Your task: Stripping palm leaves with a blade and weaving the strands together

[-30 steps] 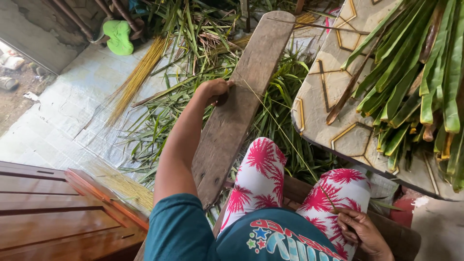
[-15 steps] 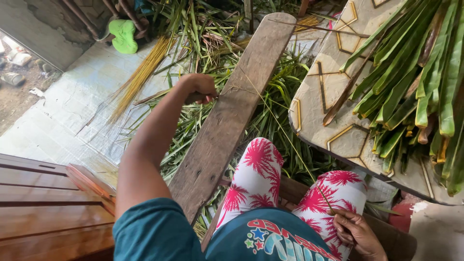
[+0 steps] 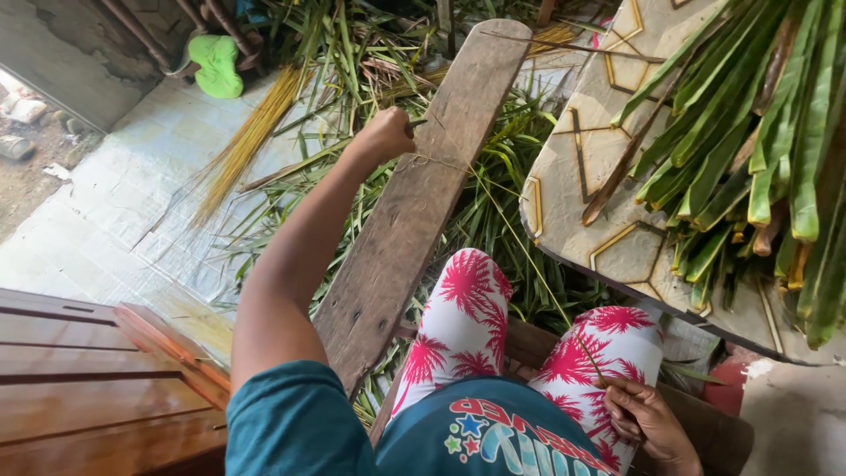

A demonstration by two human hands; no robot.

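Observation:
A long weathered wooden plank (image 3: 414,220) slopes up from my lap toward the leaf pile. My left hand (image 3: 385,134) is closed at the plank's left edge, gripping a small dark tool (image 3: 416,123) pressed onto the wood. A thin yellow-green leaf rib (image 3: 520,242) runs from under that hand diagonally across the plank to my right knee. My right hand (image 3: 641,421) rests on my right thigh and pinches the near end of the rib. Curled shavings lie on the plank just below my left hand.
A patterned table (image 3: 599,167) at the right holds a stack of long green leaves (image 3: 749,150). Cut leaf strips (image 3: 352,70) litter the floor ahead, with a bundle of yellow ribs (image 3: 251,141) and a green slipper (image 3: 216,63). Brown wooden furniture (image 3: 88,379) stands at my left.
My left hand drew back off the plank's left edge, then pushed forward and up onto the plank with the tool. The right hand stayed on the thigh holding the rib.

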